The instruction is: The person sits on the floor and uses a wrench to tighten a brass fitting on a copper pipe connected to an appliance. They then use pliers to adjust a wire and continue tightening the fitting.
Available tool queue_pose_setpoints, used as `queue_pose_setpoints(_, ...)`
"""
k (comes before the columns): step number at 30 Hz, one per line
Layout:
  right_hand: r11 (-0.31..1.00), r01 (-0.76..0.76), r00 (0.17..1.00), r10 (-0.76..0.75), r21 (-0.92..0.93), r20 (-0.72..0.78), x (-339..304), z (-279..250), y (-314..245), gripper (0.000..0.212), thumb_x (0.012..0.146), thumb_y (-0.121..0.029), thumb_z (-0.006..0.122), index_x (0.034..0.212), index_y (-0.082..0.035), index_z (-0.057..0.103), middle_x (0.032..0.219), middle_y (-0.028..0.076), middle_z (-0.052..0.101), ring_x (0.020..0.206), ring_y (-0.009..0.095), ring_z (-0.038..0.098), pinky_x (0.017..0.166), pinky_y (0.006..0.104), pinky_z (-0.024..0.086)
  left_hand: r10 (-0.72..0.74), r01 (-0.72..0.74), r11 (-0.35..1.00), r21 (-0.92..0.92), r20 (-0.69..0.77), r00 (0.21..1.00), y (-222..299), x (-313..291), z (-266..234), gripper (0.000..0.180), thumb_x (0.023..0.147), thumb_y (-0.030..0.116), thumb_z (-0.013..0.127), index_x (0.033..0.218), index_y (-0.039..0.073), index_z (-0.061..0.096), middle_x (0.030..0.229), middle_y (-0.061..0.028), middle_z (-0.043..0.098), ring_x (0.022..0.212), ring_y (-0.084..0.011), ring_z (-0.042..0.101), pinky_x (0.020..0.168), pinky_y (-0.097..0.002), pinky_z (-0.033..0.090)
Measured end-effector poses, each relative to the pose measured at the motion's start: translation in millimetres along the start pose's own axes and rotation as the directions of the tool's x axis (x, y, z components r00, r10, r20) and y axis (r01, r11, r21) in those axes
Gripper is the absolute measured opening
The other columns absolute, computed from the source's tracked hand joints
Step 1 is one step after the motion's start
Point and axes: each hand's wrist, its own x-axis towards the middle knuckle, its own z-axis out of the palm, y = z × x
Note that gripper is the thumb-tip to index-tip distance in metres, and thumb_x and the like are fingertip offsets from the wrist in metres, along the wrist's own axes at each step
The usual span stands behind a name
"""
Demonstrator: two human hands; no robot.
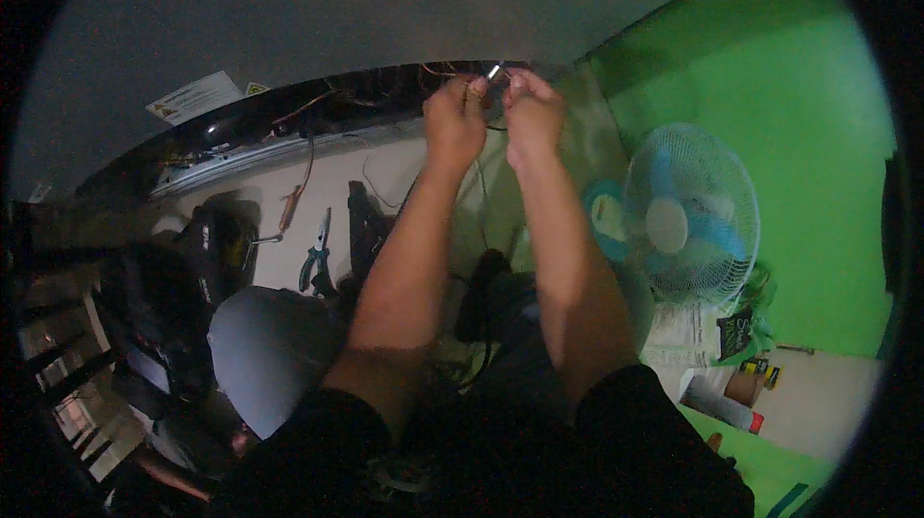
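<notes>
Both my arms reach forward to the dark open base of a large grey appliance (pixel 356 8). A small shiny metal cylinder (pixel 496 71) sits between my fingertips. My left hand (pixel 454 123) is closed, its thumb and fingers pinching the cylinder's lower end. Close beside it, my right hand (pixel 534 118) is closed too, fingertips pressed together at the cylinder's other side; what exactly they grip is too small to tell. Thin copper tubing (pixel 306 109) runs through the base, left of my hands, near a rounded black compressor (pixel 219 136).
Pliers (pixel 319 253) and a copper-coloured piece with a bent end (pixel 289 212) lie on the floor at left, near a black bag (pixel 217 244). A standing fan (pixel 693 215) is at right by the green wall (pixel 808 152). Below it are papers (pixel 679 335) and an open box (pixel 717 401).
</notes>
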Motion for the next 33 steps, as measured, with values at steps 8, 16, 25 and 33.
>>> queue_pose_setpoints(8, 0.983, 0.132, 0.991, -0.130, -0.128, 0.023, 1.8, -1.1, 8.6, 0.017, 0.100, -0.007, 0.055, 0.108, 0.002, 0.067, 0.078, -0.002, 0.056, 0.067, 0.008, 0.047, 0.061, 0.0233, 0.040, -0.165, 0.179, 0.978, -0.104, 0.131, 0.978, -21.3, 22.4, 0.4, 0.034, 0.100, 0.028, 0.061, 0.086, -0.002, 0.069, 0.066, -0.0041, 0.059, 0.056, -0.0124, 0.049, 0.051, -0.0312, 0.038)
queue_pose_setpoints(16, 0.998, 0.037, 0.999, -0.034, 0.055, -0.043, -3.6, 8.5, 1.9, 0.019, 0.101, -0.008, 0.053, 0.101, 0.004, 0.068, 0.083, 0.003, 0.064, 0.069, 0.010, 0.056, 0.061, 0.0292, 0.047, -0.387, 0.487, 0.796, -0.359, 0.316, 0.866, 0.3, 19.1, -7.0, 0.039, 0.101, 0.036, 0.057, 0.079, 0.004, 0.065, 0.066, -0.0029, 0.057, 0.053, -0.0116, 0.047, 0.049, -0.0292, 0.035)
queue_pose_setpoints(25, 0.764, 0.354, 0.888, -0.455, -0.539, -0.062, -15.0, -9.7, 7.2, 0.022, 0.090, -0.012, 0.068, 0.107, 0.001, 0.070, 0.093, 0.015, 0.071, 0.086, 0.026, 0.068, 0.076, 0.0363, 0.053, -0.335, 0.447, 0.844, -0.297, 0.359, 0.871, 0.3, 24.4, -13.2, 0.040, 0.102, 0.039, 0.054, 0.086, 0.004, 0.062, 0.070, -0.0048, 0.059, 0.059, -0.0137, 0.051, 0.052, -0.0287, 0.039)
queue_pose_setpoints(33, 0.892, 0.173, 0.972, -0.088, -0.417, 0.216, -7.8, -5.2, 2.4, 0.018, 0.093, -0.015, 0.066, 0.108, -0.005, 0.069, 0.086, 0.002, 0.068, 0.076, 0.016, 0.061, 0.069, 0.0336, 0.047, -0.431, 0.545, 0.815, -0.198, 0.420, 0.798, 5.8, 33.6, -23.4, 0.039, 0.102, 0.040, 0.055, 0.086, 0.004, 0.062, 0.072, -0.0054, 0.061, 0.059, -0.0147, 0.052, 0.052, -0.0291, 0.040)
